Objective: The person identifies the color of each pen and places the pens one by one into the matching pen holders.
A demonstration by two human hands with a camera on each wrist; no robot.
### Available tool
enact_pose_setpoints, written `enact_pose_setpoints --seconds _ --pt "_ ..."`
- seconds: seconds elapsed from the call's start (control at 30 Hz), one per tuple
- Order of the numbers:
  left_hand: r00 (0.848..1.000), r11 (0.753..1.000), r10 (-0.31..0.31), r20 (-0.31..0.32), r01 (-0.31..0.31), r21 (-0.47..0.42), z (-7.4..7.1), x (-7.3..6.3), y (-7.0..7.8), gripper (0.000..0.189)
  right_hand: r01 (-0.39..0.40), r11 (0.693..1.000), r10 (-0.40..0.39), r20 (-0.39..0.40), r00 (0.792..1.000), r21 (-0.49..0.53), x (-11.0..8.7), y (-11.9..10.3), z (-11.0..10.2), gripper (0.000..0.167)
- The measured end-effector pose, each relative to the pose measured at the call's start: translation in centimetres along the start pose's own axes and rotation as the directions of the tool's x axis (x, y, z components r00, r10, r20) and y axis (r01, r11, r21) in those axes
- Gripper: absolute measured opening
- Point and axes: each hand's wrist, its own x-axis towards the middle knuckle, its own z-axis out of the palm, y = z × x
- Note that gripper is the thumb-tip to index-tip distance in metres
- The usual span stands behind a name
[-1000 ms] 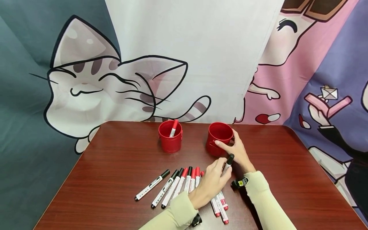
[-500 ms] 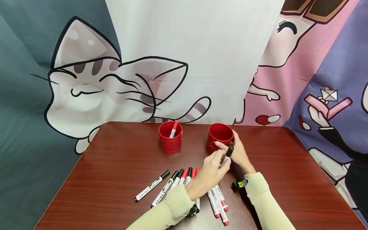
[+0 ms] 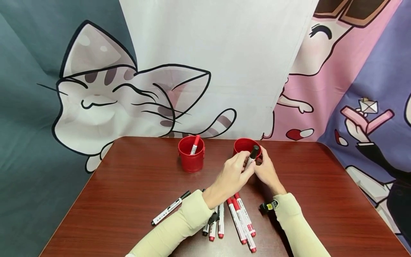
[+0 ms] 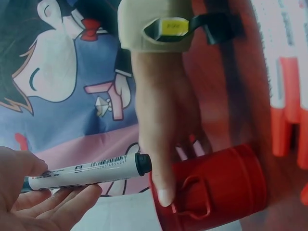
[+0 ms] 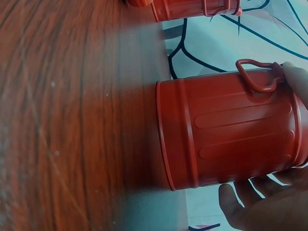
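My left hand [image 3: 228,179] pinches a whiteboard marker [image 4: 84,174] between thumb and fingers, its black-capped end up in the head view. In the left wrist view the marker's other end points at the mouth of a small red bucket [image 5: 231,130]. That bucket has looped wire handles on its sides, and my right hand [image 3: 268,172] grips it near the rim, thumb [image 4: 166,185] on one side and fingers on the other. A second red bucket [image 3: 191,162], left of the first, holds a red-capped marker [image 3: 195,144].
Several red-capped markers [image 3: 238,221] lie on the brown table [image 3: 106,207] in front of the hands, some hidden under the left forearm. One black-capped marker [image 3: 170,208] lies apart to the left. A printed cloth [image 3: 244,71] hangs behind the table's far edge.
My left hand has moved up and away from the loose markers, carrying the black-capped marker to the right bucket's rim. My right hand stays on that bucket.
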Motion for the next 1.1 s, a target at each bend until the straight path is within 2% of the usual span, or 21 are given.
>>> enact_pose_setpoints --seconds 0.17,0.27,0.33,0.53,0.67,0.93,1.1 --pt "1.0 1.0 -0.009 -0.001 0.009 -0.019 -0.3 1.1 0.0 0.015 0.018 1.0 -0.018 -0.001 1.0 0.023 0.0 -0.4 -0.1 0.073" --pt "1.0 0.999 -0.027 0.008 0.028 -0.042 -0.2 1.4 -0.3 0.015 0.036 0.999 -0.036 -0.012 0.999 0.011 0.3 1.1 0.1 0.074" --pt "0.999 0.998 -0.041 0.013 0.041 -0.055 -0.1 1.5 -0.6 0.014 0.029 1.0 -0.028 -0.011 1.0 0.01 0.3 1.2 0.2 0.075" --pt "0.999 0.998 -0.033 -0.006 0.032 -0.049 0.6 2.4 -1.4 0.012 -0.013 0.999 0.012 0.009 1.0 0.041 -0.4 -1.1 0.1 0.075" --pt "0.999 0.999 -0.02 -0.027 0.019 -0.041 0.8 3.1 -1.7 0.013 -0.004 0.999 0.004 0.016 1.0 0.034 -0.7 -2.2 0.1 0.076" --pt "1.0 1.0 -0.021 -0.021 0.021 0.01 0.8 3.9 -2.2 0.017 -0.02 0.999 0.02 0.007 1.0 0.041 0.1 0.9 0.4 0.078" --pt "0.999 1.0 -0.022 -0.037 0.022 0.016 1.0 4.7 -2.4 0.018 0.0 0.999 0.0 0.0 1.0 0.05 0.2 1.4 0.4 0.078"
